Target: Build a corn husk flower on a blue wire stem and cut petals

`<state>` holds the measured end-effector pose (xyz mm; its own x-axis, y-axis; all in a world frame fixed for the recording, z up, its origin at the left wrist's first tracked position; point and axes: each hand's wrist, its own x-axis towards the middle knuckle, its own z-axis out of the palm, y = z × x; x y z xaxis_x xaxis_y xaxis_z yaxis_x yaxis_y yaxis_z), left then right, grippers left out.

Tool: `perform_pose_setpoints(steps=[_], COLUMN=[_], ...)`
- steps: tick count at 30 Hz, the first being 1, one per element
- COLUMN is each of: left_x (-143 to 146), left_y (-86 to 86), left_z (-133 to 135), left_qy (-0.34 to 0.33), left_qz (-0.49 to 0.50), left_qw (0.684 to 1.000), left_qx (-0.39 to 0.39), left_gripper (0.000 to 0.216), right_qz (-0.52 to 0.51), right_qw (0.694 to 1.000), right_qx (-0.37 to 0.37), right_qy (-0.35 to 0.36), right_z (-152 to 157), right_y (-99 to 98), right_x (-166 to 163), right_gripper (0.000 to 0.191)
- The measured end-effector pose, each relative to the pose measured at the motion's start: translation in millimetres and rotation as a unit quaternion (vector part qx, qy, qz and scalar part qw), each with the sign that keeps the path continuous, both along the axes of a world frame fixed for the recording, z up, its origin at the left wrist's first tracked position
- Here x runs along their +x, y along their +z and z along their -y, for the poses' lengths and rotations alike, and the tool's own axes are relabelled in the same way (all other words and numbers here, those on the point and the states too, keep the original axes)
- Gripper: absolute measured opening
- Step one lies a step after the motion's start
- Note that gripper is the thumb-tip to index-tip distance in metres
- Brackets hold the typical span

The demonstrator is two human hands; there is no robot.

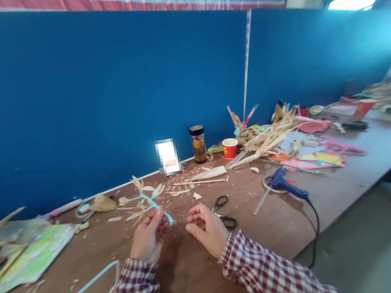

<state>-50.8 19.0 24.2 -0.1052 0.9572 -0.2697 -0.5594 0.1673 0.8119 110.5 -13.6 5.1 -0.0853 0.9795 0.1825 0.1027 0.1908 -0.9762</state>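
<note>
Both forearms were stretched in from the bottom, angled toward each other, in checked sleeves (272, 278). The left hand (147, 237) was a bit further forward, palm turned inward, fingers (155, 217) bunched up with the tips pinched tight against the thumb. The right hand (206, 229) sat just beside it, not touching, back of the hand facing up and out, curled into a loose fist with the knuckles pointing at the left one. Wrists looked pretty straight, both hands held low and close together.
</note>
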Motion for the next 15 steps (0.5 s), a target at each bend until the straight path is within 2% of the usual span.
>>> perform_pose_setpoints(steps=[2,4,6,7,10,11,13,15], left_x=[-3,-5,-5,-4,-2,-2,-2,-2], left_y=[-5.4,-12.2,-18.1,-20.2,-22.7,-22.8,-22.7,-22.6], left_z=[-4,-6,-5,-4,-2,-2,-1,0], left_qy=[0.007,0.016,0.017,0.015,0.013,0.016,0.015,0.006], left_qz=[-0.014,-0.018,-0.02,-0.02,-0.021,-0.02,-0.02,-0.023], left_qw=[1.0,1.0,1.0,1.0,1.0,1.0,1.0,1.0], left_qx=[0.011,0.013,0.004,0.0,0.0,0.0,0.004,0.015], left_gripper=[0.006,0.006,0.006,0.007,0.01,0.012,0.014,0.018], right_qz=[0.089,0.213,0.36,0.43,0.591,0.623,0.659,0.668], right_qw=[0.993,0.965,0.901,0.858,0.727,0.694,0.669,0.673], right_qx=[0.063,0.121,0.159,0.161,0.105,0.077,0.044,0.039], right_qy=[-0.033,-0.094,-0.183,-0.231,-0.335,-0.353,-0.341,-0.315], right_z=[7,13,15,15,11,9,5,3], right_y=[6.0,11.7,15.8,17.0,15.5,13.7,9.2,5.5], right_x=[27,66,114,139,203,218,241,253], right_gripper=[0.026,0.021,0.017,0.016,0.02,0.02,0.021,0.023])
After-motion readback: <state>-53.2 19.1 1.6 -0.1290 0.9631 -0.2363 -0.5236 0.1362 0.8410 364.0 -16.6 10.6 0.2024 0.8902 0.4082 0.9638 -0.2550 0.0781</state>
